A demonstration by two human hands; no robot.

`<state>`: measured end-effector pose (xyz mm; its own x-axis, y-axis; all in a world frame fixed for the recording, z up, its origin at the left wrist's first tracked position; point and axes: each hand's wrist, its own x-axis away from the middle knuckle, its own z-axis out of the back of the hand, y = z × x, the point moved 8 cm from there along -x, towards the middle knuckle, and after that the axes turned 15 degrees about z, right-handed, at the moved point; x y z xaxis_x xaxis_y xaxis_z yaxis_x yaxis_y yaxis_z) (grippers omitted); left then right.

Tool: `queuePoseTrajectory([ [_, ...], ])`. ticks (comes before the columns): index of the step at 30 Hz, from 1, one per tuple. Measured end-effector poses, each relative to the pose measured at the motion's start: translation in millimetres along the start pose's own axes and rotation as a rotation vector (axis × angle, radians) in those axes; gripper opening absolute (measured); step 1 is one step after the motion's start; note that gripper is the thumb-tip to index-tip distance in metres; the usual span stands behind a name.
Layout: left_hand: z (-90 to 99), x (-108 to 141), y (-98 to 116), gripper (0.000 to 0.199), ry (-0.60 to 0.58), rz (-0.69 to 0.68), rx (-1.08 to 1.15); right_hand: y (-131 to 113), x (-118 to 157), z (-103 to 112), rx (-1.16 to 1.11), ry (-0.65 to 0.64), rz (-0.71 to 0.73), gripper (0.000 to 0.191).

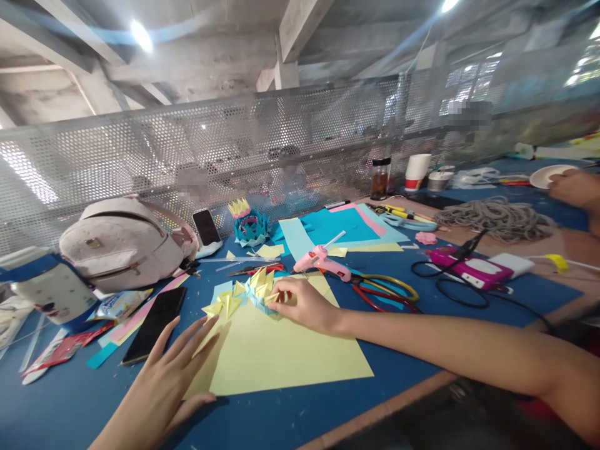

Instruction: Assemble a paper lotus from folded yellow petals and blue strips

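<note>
My right hand (302, 305) pinches the edge of a small folded paper flower (257, 286) with yellow points and a light blue base. Fingers cover part of that flower. My left hand (175, 369) holds nothing; its fingers are spread over the left edge of a large yellow sheet (281, 353). Beyond its fingertips lie several yellow folded paper pieces (227, 304). A pink glue gun (323, 262) rests just past my right hand. Scissors with red and yellow handles (384, 290) lie to its right, and another pair with red handles (265, 268) sits behind the flower.
Leftward are a dark phone (157, 325), a pale backpack (122, 247) and a large cup (54, 287). A blue paper lotus (252, 228) and blue sheets (344, 225) lie farther back. Rope (492, 215) and a magenta device (469, 265) are at right, near another person's hand (574, 187).
</note>
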<state>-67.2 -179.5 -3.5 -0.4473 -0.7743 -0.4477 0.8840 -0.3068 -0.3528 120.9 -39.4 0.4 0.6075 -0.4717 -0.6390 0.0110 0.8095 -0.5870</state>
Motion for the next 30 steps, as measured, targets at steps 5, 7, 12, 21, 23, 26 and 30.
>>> queuePoseTrajectory([
  [5,-9.4,5.3,-7.4,0.074,-0.043,0.081,0.081,0.1,-0.1,-0.6,-0.008,-0.005,0.0,0.008],
  [7,-16.8,7.4,-5.6,0.073,-0.097,0.086,0.117,-0.4,-0.6,-0.5,-0.011,-0.004,-0.001,0.008],
  [12,-25.9,8.8,7.0,0.076,-0.218,0.08,0.16,-2.0,-1.6,-1.3,-0.009,-0.017,-0.013,0.009],
  [21,-23.5,-4.5,12.3,0.079,-0.179,0.06,0.126,-0.7,-0.8,-1.3,-0.012,-0.014,-0.003,0.009],
  [23,-23.1,-6.8,10.4,0.074,-0.136,0.073,0.097,-0.8,-0.9,-1.2,-0.007,-0.018,0.0,0.009],
  [26,-21.0,-8.7,8.8,0.055,-0.076,0.094,0.098,-0.7,-0.7,-0.4,-0.004,-0.013,0.004,0.01],
  [30,-23.0,-12.6,-1.0,0.03,-0.086,0.176,0.261,-0.2,-0.5,-0.3,-0.003,-0.009,0.005,0.01],
])
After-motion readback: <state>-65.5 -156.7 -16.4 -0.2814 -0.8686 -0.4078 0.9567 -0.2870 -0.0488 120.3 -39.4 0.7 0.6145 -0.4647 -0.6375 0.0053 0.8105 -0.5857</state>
